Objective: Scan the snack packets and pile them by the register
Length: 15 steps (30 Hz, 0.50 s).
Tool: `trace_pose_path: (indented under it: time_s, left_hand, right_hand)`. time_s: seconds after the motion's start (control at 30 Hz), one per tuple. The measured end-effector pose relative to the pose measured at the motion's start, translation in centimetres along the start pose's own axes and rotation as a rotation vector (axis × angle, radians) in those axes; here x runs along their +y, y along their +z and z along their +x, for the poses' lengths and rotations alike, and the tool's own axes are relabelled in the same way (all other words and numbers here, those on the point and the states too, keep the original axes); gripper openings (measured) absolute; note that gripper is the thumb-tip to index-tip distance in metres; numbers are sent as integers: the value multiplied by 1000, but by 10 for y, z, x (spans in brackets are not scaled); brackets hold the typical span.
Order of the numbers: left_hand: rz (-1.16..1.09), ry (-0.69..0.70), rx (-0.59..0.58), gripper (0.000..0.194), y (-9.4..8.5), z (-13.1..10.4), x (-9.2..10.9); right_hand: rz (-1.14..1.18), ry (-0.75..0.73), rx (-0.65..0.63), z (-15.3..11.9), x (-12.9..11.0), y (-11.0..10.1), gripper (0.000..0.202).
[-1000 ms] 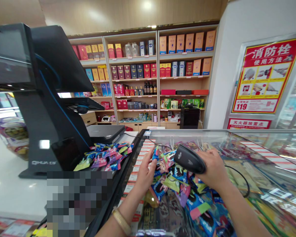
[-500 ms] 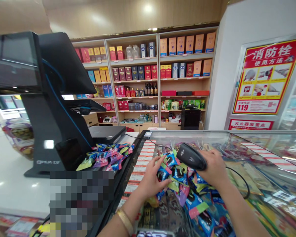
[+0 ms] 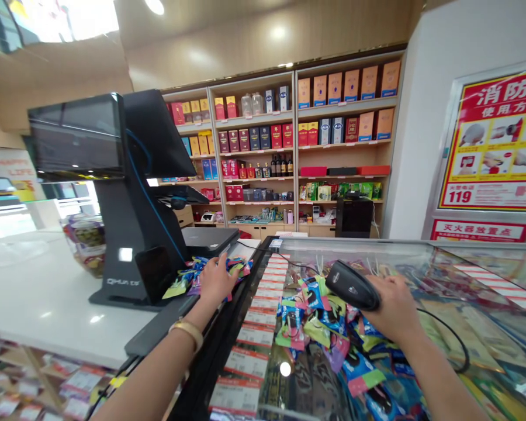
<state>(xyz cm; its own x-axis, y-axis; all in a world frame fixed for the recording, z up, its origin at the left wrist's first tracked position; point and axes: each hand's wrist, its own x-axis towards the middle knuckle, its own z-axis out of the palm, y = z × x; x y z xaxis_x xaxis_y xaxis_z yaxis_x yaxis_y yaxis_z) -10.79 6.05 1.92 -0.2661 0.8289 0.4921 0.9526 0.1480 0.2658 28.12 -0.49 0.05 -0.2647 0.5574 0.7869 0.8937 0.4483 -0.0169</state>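
Observation:
My right hand grips a black barcode scanner, its head pointing left over a heap of small wrapped snacks in blue, pink and green packets on the glass counter. My left hand, with a gold bangle on the wrist, rests over a second pile of the same packets beside the register stand. Its fingers are spread, and whether a packet lies under the palm is hidden.
A black point-of-sale terminal stands on the white counter at left, with a clear jar behind it. The scanner's cable loops to the right. Price labels line the glass. Shelves of boxed goods fill the back wall.
My left hand has moved left from the heap on the glass to the pile by the terminal. The right hand keeps the scanner over the heap. The view has swung left.

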Motion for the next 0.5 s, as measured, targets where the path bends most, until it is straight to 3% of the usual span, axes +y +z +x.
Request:
trace_pose_path:
  time_s: [0.1, 0.2, 0.37, 0.5]
  left_hand:
    - [176, -49, -60, 65, -1, 13, -21]
    - [227, -45, -89, 66, 3, 17, -29]
    - [102, -14, -69, 53, 10, 16, -26]
    - [-66, -77, -43, 47, 7, 13, -25]
  right_hand:
    - [-15, -4, -7, 1, 1, 0, 14]
    - [-12, -4, -22, 0, 4, 2, 15]
    - [0, -8, -42, -1, 3, 3, 19]
    - [2, 3, -21, 0, -3, 1, 19]
